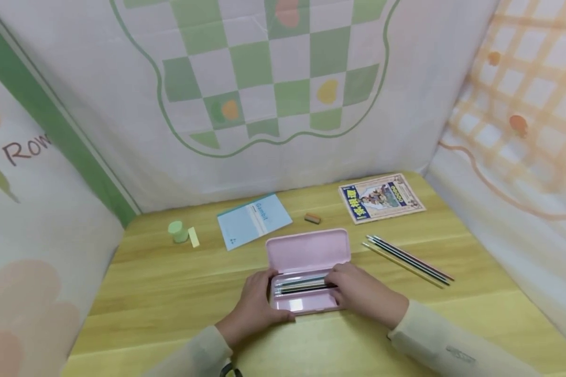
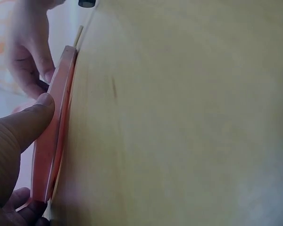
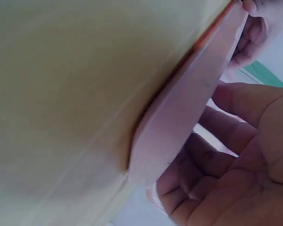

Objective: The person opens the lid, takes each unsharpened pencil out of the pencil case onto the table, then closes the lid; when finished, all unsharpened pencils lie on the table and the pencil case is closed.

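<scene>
A pink pencil case (image 1: 308,252) lies with its lid raised on the table, several pencils (image 1: 299,286) side by side in its tray. My left hand (image 1: 254,308) grips the case's left end, thumb along the front edge and fingers at the back corner. At the tray's right end, my right hand (image 1: 363,293) curls its fingers over the pencils' ends. In the left wrist view, the left thumb (image 2: 37,113) presses on the case's front wall (image 2: 49,141). The right wrist view shows bent right fingers (image 3: 198,169) above the case wall; the fingertips are partly hidden.
More pencils (image 1: 410,259) lie right of the case. Behind it are a light-blue notebook (image 1: 254,220), a small brown-and-dark block (image 1: 312,218) and a colourful booklet (image 1: 382,198). A green round container (image 1: 177,232) and pale-yellow strip (image 1: 194,237) sit at left.
</scene>
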`<action>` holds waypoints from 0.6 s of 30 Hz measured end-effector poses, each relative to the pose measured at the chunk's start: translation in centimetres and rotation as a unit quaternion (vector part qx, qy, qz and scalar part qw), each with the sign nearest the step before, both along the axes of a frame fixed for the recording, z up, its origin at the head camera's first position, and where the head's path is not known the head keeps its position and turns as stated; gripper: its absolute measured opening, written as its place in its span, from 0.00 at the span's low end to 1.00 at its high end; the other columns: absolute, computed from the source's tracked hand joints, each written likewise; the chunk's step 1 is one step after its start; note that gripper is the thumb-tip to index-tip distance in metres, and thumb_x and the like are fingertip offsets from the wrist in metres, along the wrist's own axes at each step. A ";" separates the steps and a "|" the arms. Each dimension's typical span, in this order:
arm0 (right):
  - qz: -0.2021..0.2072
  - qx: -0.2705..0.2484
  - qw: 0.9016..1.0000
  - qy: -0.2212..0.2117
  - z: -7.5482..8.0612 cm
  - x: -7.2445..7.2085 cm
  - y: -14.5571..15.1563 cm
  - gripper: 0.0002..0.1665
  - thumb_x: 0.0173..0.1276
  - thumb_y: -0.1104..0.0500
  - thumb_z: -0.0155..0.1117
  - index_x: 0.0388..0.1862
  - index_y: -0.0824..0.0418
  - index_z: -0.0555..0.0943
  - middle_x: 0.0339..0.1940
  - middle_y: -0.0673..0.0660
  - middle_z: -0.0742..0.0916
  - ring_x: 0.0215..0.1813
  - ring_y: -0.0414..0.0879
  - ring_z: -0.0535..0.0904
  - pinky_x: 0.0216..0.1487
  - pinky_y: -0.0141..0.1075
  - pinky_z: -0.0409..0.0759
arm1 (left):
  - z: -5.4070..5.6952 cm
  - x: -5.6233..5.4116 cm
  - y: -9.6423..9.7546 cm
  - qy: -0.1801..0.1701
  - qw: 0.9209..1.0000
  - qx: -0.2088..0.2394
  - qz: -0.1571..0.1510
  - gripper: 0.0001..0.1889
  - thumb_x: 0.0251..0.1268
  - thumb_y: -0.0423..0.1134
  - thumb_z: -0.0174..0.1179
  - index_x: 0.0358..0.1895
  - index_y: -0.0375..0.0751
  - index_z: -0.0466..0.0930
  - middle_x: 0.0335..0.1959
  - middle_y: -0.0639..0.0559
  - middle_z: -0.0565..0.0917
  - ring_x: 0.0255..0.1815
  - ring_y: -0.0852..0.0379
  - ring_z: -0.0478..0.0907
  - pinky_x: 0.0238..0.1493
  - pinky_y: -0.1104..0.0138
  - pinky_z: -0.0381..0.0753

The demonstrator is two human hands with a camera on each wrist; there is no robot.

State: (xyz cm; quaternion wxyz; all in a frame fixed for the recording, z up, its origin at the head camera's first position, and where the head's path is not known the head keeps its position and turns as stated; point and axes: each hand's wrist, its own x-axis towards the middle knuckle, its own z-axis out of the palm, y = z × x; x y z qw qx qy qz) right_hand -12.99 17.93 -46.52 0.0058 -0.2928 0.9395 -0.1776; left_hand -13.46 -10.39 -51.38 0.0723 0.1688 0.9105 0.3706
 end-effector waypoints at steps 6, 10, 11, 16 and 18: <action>-0.027 0.019 0.999 -0.033 0.1 -0.3 -0.5 0.10 0.68 0.62 0.71 0.47 0.62 0.87 0.36 0.52 0.82 0.38 0.45 0.77 0.44 0.45 0.83 | 0.0 0.0 0.0 0.000 1.000 0.000 -0.001 0.63 0.33 0.64 0.84 0.76 0.41 0.64 0.73 0.44 0.71 0.75 0.40 0.61 0.78 0.45 0.60; -0.032 0.002 0.998 -0.059 0.2 -0.6 -0.5 0.08 0.67 0.63 0.71 0.44 0.60 0.87 0.36 0.50 0.81 0.38 0.44 0.77 0.45 0.46 0.82 | -0.2 0.1 0.0 -0.001 1.000 -0.001 0.000 0.63 0.32 0.65 0.84 0.76 0.41 0.64 0.73 0.44 0.71 0.75 0.40 0.62 0.78 0.44 0.60; -0.031 -0.005 0.997 -0.063 0.1 -0.6 -0.5 0.07 0.67 0.64 0.71 0.44 0.59 0.87 0.36 0.49 0.82 0.38 0.44 0.77 0.46 0.46 0.82 | -0.2 0.1 0.0 -0.002 1.000 -0.002 0.000 0.63 0.32 0.65 0.84 0.76 0.41 0.64 0.74 0.44 0.71 0.76 0.40 0.61 0.78 0.44 0.60; -0.017 -0.028 0.997 -0.063 -0.2 -1.0 -0.3 0.06 0.66 0.64 0.71 0.40 0.56 0.86 0.35 0.46 0.83 0.40 0.43 0.79 0.48 0.47 0.83 | -0.2 0.0 0.0 -0.007 1.000 -0.002 0.002 0.63 0.32 0.65 0.84 0.77 0.42 0.64 0.74 0.44 0.70 0.76 0.41 0.61 0.78 0.44 0.60; -0.011 -0.039 0.997 -0.062 -0.2 -1.1 -0.2 0.06 0.66 0.64 0.71 0.40 0.55 0.85 0.35 0.45 0.84 0.40 0.43 0.79 0.47 0.46 0.83 | -0.2 0.0 0.0 -0.006 1.000 -0.001 0.002 0.63 0.32 0.64 0.84 0.77 0.42 0.64 0.74 0.44 0.70 0.76 0.41 0.61 0.78 0.44 0.60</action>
